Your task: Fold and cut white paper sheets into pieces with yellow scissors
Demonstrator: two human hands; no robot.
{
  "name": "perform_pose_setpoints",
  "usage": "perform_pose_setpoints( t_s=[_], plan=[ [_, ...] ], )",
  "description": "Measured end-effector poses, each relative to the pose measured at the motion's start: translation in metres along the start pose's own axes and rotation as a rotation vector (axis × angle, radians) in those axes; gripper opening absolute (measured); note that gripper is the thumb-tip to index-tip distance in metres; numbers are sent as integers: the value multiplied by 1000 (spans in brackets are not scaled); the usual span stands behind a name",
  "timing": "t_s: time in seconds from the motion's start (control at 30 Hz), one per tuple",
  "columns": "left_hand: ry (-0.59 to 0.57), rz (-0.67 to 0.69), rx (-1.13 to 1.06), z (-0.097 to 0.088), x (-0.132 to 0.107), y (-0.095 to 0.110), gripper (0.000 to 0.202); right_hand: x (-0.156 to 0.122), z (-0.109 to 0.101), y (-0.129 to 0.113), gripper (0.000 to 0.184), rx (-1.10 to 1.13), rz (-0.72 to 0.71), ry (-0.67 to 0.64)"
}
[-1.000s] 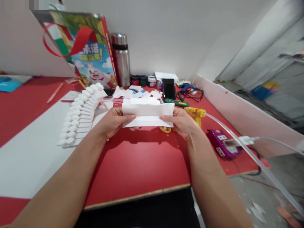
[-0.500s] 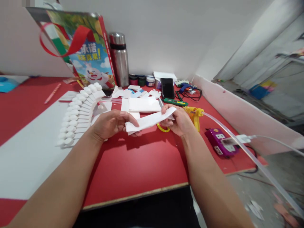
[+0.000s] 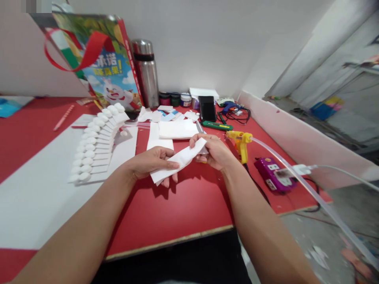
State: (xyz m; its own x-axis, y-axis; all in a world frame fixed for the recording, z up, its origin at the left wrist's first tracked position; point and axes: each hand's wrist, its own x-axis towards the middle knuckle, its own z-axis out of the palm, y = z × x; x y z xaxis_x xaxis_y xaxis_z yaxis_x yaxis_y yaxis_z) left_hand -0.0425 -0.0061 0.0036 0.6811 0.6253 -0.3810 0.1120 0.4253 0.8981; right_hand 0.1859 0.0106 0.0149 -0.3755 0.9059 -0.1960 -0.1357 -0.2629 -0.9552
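A folded strip of white paper (image 3: 184,157) is held up between both hands above the red table (image 3: 180,209). My left hand (image 3: 155,163) pinches its lower left end, thumb on top and fingers underneath. At the upper right end, my right hand (image 3: 214,150) grips the strip with thumb and fingers. The strip slants up to the right and its layers part slightly at the left end. Just behind the hands lies a stack of white paper (image 3: 179,129), partly over another white sheet (image 3: 153,136).
A curved row of white oval pieces (image 3: 91,141) lies left on white board. A yellow glue gun (image 3: 241,144), purple power box (image 3: 274,175) and green cutter (image 3: 217,126) are at right. Behind stand a steel flask (image 3: 148,77), printed bag (image 3: 111,75), paint jars (image 3: 175,99) and a phone (image 3: 207,109).
The paper strip has tilted more steeply, its left end lower and its right end higher. My left hand has shifted right, closer to my right hand, with its thumb further along the strip.
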Motion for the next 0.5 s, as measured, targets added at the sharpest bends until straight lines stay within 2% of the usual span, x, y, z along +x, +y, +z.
perform_pose_setpoints(
  t_s=[0.1, 0.2, 0.3, 0.4, 0.5],
  plan=[
    [8, 2, -28, 1, -1, 0, 37, 3, -5, -1, 14, 13, -34, 54],
    [59, 19, -59, 2, -1, 0, 36, 4, -8, -2, 36, 54, -43, 110],
    [90, 25, -63, 2, 0, 0, 36, 4, -7, -1, 51, -71, -83, 139],
    [80, 31, -61, 4, 2, 0, 37, 4, -3, 3, 51, -240, -151, 170],
    [50, 37, -56, 7, 3, 0, 41, 7, -4, 9, 40, -235, -204, 178]
  ],
)
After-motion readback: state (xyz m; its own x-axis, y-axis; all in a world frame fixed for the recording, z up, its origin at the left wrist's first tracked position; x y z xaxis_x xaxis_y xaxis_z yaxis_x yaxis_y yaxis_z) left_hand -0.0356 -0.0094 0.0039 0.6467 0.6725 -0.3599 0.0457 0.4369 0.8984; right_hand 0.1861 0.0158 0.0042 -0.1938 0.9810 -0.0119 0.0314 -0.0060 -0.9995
